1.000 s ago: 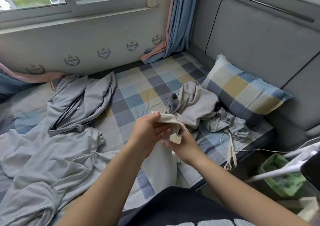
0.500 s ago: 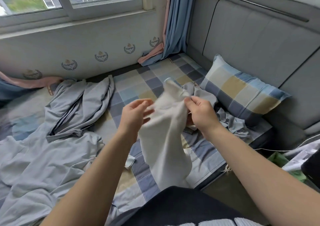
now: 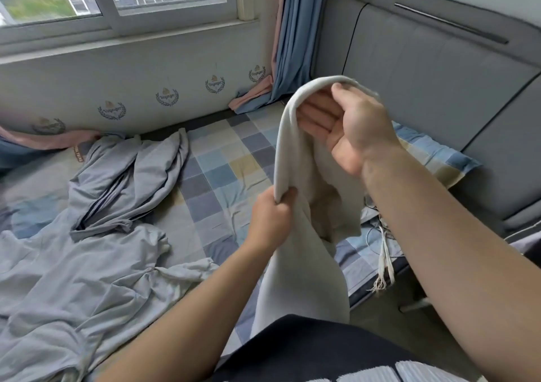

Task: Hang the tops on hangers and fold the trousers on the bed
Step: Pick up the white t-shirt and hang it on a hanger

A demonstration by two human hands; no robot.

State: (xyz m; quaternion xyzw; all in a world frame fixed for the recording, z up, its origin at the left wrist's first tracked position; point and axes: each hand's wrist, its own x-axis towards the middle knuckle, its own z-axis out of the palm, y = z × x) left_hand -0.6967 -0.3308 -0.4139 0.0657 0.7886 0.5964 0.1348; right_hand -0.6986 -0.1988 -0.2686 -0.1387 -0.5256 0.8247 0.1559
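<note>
There are two hands: left hand point(image 3: 270, 220), right hand point(image 3: 351, 130). One pale garment point(image 3: 304, 264) hangs mid-frame. Two grey garments lie at 9 o'clock: striped grey garment point(image 3: 131, 182), plain grey garment point(image 3: 73, 279). One checked pillow point(image 3: 439, 156) sits at 3 o'clock.

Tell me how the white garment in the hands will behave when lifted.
Probably floppy: the white garment drapes over the right hand and hangs limp below the left hand. Likely light for its size, since two small grips near its top carry it. Its matte knit surface suggests it will not slip easily.
</note>
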